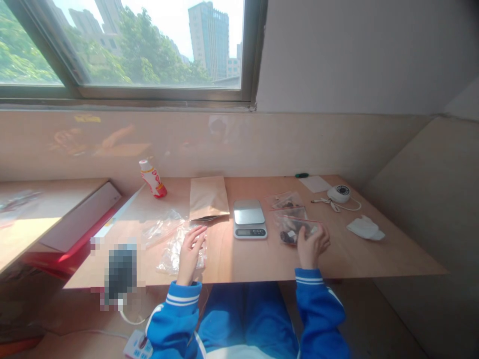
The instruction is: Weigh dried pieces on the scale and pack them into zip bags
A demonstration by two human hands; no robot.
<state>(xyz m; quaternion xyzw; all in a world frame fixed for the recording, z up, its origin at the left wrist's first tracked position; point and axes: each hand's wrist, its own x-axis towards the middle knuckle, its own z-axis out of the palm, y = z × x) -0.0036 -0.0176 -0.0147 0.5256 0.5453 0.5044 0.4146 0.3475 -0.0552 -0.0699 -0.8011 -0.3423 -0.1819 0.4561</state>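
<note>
Blue sleeves with white cuff stripes fill the bottom of the head view, and both hands reach from them over the near edge of the table [239,264]. Below the left sleeve a white power strip [137,345] lies on the floor.

Left hand [190,253]: its grip is released, fingers straight and slightly spread, lying flat on a pile of clear plastic bags [172,239] that spreads out to its left and a little beyond the fingertips. Just past those fingertips lies a flat brown paper pouch [208,197], and farther off, to the left of the pouch, a small red and white bottle [152,178] stands tilted near the wall.

Right hand [311,247]: its fingers curl loosely on the near end of a clear zip bag [294,230] holding dark pieces; the grip looks half bent, and whether it truly pinches the bag I cannot tell. Beyond that bag, touching or overlapping it, lies a second zip bag [286,200] with dark contents.

Between the two hands, just beyond them, sits a small digital scale [249,219] with a bare metal platform. To the right of the right hand lies a crumpled white cloth [365,228]; past it, a round white device [339,193] with a cord, a white sheet [315,183] and a green pen [301,175] near the wall.
</note>
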